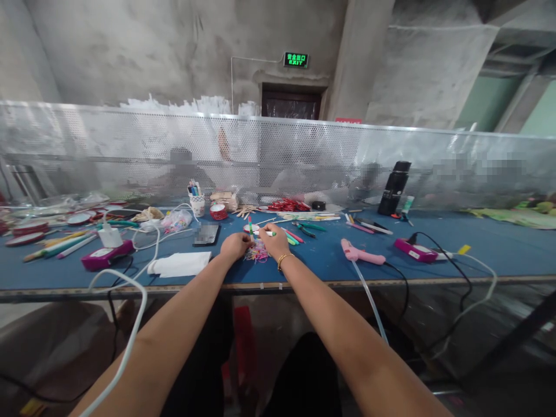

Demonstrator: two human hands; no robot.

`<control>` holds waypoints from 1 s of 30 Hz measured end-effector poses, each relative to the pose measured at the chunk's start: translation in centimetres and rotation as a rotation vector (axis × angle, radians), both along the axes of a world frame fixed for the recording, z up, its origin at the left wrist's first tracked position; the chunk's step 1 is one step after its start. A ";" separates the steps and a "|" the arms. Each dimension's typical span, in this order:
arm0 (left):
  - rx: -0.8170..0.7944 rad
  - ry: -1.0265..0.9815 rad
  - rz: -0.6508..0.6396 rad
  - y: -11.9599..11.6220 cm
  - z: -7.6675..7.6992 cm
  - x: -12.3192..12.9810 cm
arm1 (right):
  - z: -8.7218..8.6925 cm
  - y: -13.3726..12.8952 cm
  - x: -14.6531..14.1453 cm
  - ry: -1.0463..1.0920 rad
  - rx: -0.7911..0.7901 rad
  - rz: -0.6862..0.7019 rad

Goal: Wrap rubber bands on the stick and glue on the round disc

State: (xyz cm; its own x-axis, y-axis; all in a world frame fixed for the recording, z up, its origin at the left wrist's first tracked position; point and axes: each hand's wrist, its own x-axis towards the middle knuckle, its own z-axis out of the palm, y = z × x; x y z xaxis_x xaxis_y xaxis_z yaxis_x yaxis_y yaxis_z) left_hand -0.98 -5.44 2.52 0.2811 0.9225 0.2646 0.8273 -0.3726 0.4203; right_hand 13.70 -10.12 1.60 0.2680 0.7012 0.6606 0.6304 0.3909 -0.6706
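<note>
In the middle of the blue table, my right hand [275,242] is closed on a white marker pen [270,233] with a green end. My left hand [236,245] is closed on a thin upright stick [251,225] with red and green bands, its lower end hidden by the fingers. The pen crosses close to the stick; whether they touch I cannot tell. Between and below both hands lies a tangle of pink and purple strands [258,253]. Several red and green pens [293,235] rest just right of my right hand.
A pink glue gun [362,255] with its cord lies at right, near a purple power block [416,250]. Pliers [304,230], a phone [205,235], white cloth [180,264] and a pen cup [197,205] surround the hands. A perforated metal screen [304,150] runs behind.
</note>
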 end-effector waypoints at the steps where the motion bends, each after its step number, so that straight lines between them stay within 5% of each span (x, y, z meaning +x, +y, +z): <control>1: 0.004 -0.003 -0.002 0.0 0.0 0.0 | 0.0 0.0 0.0 -0.005 0.013 0.017; 17: 0.020 0.007 -0.008 0.2 -0.1 -0.1 | 0.2 -0.2 -0.1 0.005 -0.025 0.003; 24: -0.008 -0.002 -0.003 0.1 0.0 -0.1 | 0.3 -0.2 0.9 0.274 0.078 0.024; 30: -0.023 -0.003 -0.003 -0.1 0.0 -0.2 | -0.2 0.0 4.0 0.563 0.009 0.039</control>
